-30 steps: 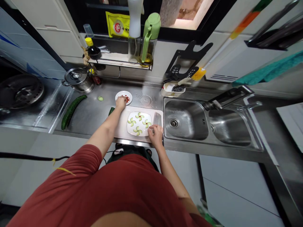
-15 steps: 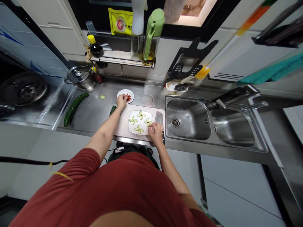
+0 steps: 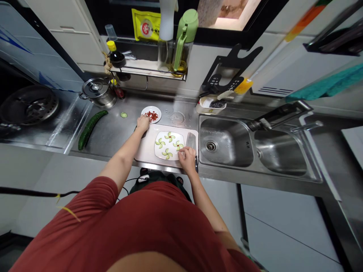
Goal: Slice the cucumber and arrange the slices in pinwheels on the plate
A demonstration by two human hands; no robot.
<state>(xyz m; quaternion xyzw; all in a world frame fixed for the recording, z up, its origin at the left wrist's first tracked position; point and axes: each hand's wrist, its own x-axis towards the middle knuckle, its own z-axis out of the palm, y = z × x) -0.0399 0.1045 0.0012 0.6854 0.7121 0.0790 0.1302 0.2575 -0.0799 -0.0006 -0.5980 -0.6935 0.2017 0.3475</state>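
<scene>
My left hand is at the near-left rim of a small white plate holding small red pieces. Its fingers are bent together, and whatever they hold is hidden. A dark green cucumber piece is mostly covered by that hand and wrist. My right hand has its fingers pinched at the right edge of a square white plate; I cannot make out anything in them. On this plate, green cucumber slices form several pinwheels, some with a red centre. The plate rests on a pale cutting board.
A knife lies along the board's right side, beside a double sink. To the left are a whole cucumber, a cucumber slice, a lidded steel pot and a wok. A shelf with bottles hangs above.
My left hand has drawn back from over the red pieces to the small plate's near-left rim, uncovering more of them. My right hand has stayed at the square plate's edge.
</scene>
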